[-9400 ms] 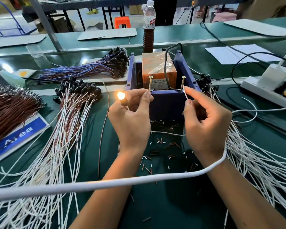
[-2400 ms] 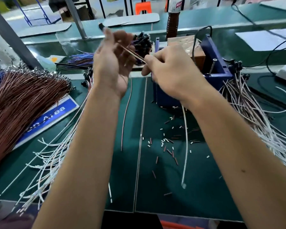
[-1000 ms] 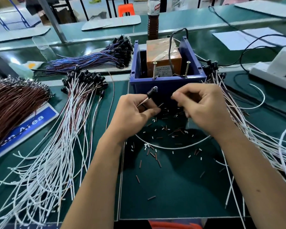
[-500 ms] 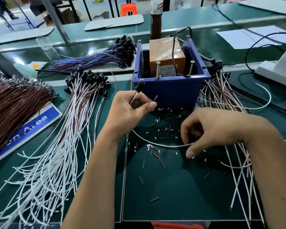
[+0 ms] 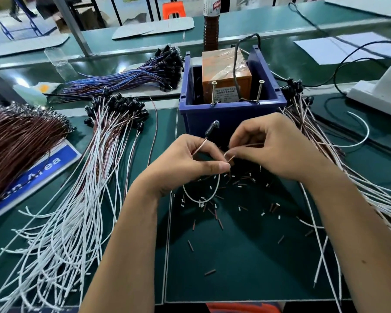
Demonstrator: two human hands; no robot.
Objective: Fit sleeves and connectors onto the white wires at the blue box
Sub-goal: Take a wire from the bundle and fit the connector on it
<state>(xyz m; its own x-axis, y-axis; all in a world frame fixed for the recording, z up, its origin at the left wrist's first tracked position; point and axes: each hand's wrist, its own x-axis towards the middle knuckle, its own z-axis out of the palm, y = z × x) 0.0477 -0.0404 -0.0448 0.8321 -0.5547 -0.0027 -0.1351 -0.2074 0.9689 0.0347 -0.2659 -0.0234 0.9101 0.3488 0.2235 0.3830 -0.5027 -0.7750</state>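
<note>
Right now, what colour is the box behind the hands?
Dark blue; the head view shows the box clearly.

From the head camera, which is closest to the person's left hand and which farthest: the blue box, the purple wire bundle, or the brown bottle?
From the left hand:
1. Blue box, just beyond the hand, slightly right.
2. Purple wire bundle, farther back on the left.
3. Brown bottle, farthest, standing behind the box.

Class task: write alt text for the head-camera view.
Two bare hands, left hand and right hand, pinch thin wire ends together before a blue box. A black connector sticks up from the left hand. White wire bundles flank the green mat.
</note>
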